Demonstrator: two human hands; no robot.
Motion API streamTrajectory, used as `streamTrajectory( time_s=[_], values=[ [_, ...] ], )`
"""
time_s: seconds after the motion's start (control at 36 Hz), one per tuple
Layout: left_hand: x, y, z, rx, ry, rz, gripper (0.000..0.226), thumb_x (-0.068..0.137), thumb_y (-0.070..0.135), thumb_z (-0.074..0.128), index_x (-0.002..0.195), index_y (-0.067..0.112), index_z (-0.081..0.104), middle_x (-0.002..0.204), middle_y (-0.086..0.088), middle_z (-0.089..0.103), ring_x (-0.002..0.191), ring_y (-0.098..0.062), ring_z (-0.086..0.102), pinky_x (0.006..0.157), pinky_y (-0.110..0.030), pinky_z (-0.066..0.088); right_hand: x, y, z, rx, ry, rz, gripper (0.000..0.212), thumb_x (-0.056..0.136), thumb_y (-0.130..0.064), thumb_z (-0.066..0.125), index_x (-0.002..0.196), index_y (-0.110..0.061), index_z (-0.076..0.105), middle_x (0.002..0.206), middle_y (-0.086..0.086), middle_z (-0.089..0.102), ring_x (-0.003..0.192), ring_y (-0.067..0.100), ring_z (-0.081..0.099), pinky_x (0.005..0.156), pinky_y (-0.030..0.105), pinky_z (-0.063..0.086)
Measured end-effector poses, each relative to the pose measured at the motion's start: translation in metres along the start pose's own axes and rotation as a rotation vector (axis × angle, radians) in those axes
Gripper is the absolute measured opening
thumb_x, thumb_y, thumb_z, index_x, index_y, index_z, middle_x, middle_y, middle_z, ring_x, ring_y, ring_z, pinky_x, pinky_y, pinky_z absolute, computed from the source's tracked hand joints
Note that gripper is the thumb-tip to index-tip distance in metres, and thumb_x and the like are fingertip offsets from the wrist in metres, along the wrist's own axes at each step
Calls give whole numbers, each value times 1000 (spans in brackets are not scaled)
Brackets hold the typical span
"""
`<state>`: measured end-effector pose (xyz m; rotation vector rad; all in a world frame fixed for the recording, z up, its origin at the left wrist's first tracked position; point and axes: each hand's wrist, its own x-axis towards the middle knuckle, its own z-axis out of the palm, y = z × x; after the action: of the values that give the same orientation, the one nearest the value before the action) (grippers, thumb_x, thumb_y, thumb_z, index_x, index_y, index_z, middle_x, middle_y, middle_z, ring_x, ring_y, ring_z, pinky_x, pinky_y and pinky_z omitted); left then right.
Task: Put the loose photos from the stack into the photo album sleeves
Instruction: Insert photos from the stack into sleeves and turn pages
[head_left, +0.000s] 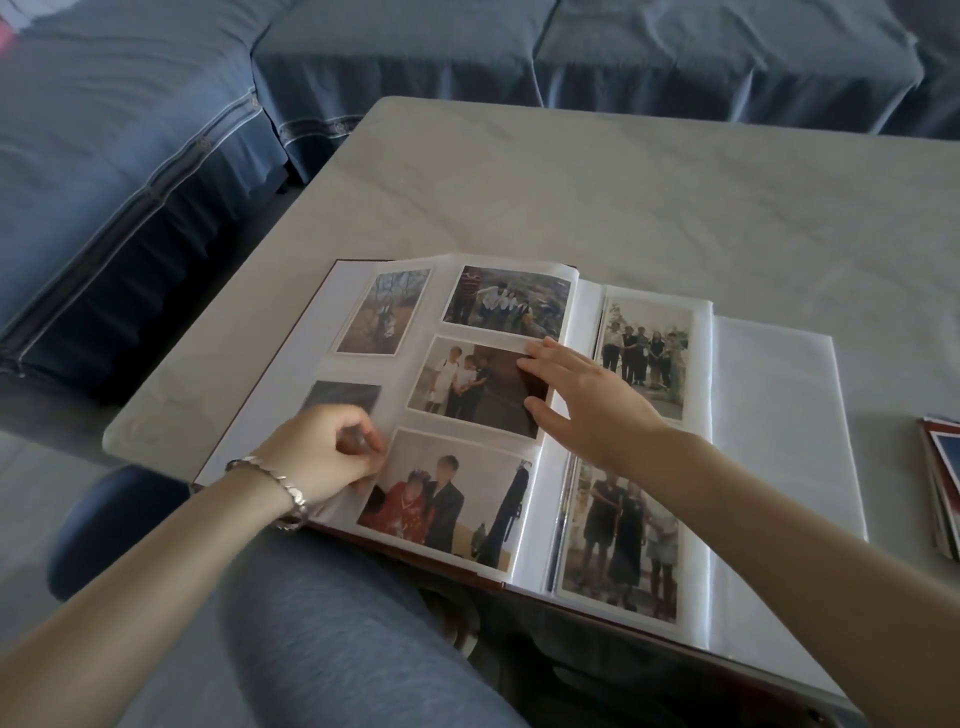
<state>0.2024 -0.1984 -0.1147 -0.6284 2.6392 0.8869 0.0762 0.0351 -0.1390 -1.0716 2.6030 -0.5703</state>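
Your left hand (324, 454) is curled, its fingertips (371, 434) pinched together on the clear sleeve edge of the photo album (353, 322), just left of the lower photo (447, 499) of two people, one of them in red. Whether anything besides the plastic sits between those fingertips cannot be told. Just beyond your knuckles a dark photo (340, 397) lies partly under the hand. Your right hand (582, 395) is spread flat and grips nothing; its fingers (540, 358) rest on the right end of the middle photo (472, 384), with the thumb lower on the same print. Beyond those fingers sits the top photo (509, 301), and to the right of the palm the facing page holds a group photo (644, 353). The loose stack (943, 478) lies well off to the right of your right arm, on the table (571, 182).
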Motion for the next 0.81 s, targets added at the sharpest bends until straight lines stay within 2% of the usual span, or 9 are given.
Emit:
streamTrajectory(
  time_s=[0.11, 0.19, 0.25, 0.31, 0.36, 0.47, 0.56, 0.67, 0.81],
  values=[
    [2, 31, 14, 296, 293, 278, 11, 82, 21, 67, 93, 20, 64, 109, -1, 54, 74, -8, 52, 66, -19, 42, -6, 3, 0, -15, -20, -12, 51, 98, -35, 39, 147, -25, 26, 156, -10, 14, 143, 6, 9, 114, 30, 13],
    [3, 57, 34, 241, 223, 587, 46, 87, 37, 53, 127, 15, 55, 142, -2, 42, 104, -5, 54, 87, -21, 46, -15, 9, -1, -24, -2, -27, 51, 98, -33, 42, 146, -27, 27, 156, -11, 14, 142, 6, 13, 112, 27, 11],
    [7, 69, 51, 307, 72, 638, 66, 85, 59, 27, 144, 28, 24, 153, 9, 6, 138, -7, 15, 112, -30, 17, -21, 15, -1, -27, 9, -31, 51, 97, -33, 42, 145, -28, 27, 155, -12, 14, 141, 3, 10, 108, 23, 5],
    [16, 69, 64, 448, -10, 586, 69, 76, 69, 3, 138, 39, -7, 146, 15, -22, 136, -3, -19, 110, -28, -11, -29, 22, -1, -3, 25, 0, 50, 97, -34, 43, 145, -28, 28, 155, -13, 15, 139, -2, 2, 107, 22, 0],
    [24, 64, 69, 577, -16, 524, 66, 74, 68, -8, 133, 42, -20, 143, 13, -32, 133, -7, -30, 109, -29, -19, -39, 31, -2, 29, 55, 50, 49, 97, -33, 44, 143, -27, 31, 154, -12, 18, 139, -2, -3, 109, 23, -1],
    [40, 65, 62, 606, 53, 334, 74, 77, 64, -9, 143, 33, -16, 154, 4, -18, 144, -17, -11, 116, -36, -6, -66, 55, -7, 44, 136, 104, 44, 96, -28, 48, 138, -23, 42, 153, -7, 25, 141, 2, -1, 112, 25, 3],
    [44, 86, 59, 661, 186, 294, 59, 96, 48, 20, 148, 20, 14, 157, -6, 9, 143, -26, 12, 116, -40, 12, -87, 74, -15, 67, 211, 161, 39, 94, -26, 52, 133, -21, 50, 151, -5, 29, 143, 6, 6, 114, 31, 11],
    [40, 125, 68, 467, 229, 490, 42, 96, 25, 44, 138, 19, 41, 151, -2, 30, 134, -21, 36, 107, -34, 32, -115, 98, -31, 33, 295, 302, 41, 90, -23, 58, 130, -18, 53, 147, -1, 37, 141, 13, 21, 115, 37, 22],
    [34, 173, 99, 354, 122, 723, 41, 96, 27, 46, 137, 17, 46, 150, 3, 33, 130, -14, 40, 108, -26, 28, -151, 129, -53, 20, 332, 542, 44, 87, -23, 62, 130, -18, 53, 145, 1, 39, 132, 23, 36, 107, 34, 27]
  ],
)
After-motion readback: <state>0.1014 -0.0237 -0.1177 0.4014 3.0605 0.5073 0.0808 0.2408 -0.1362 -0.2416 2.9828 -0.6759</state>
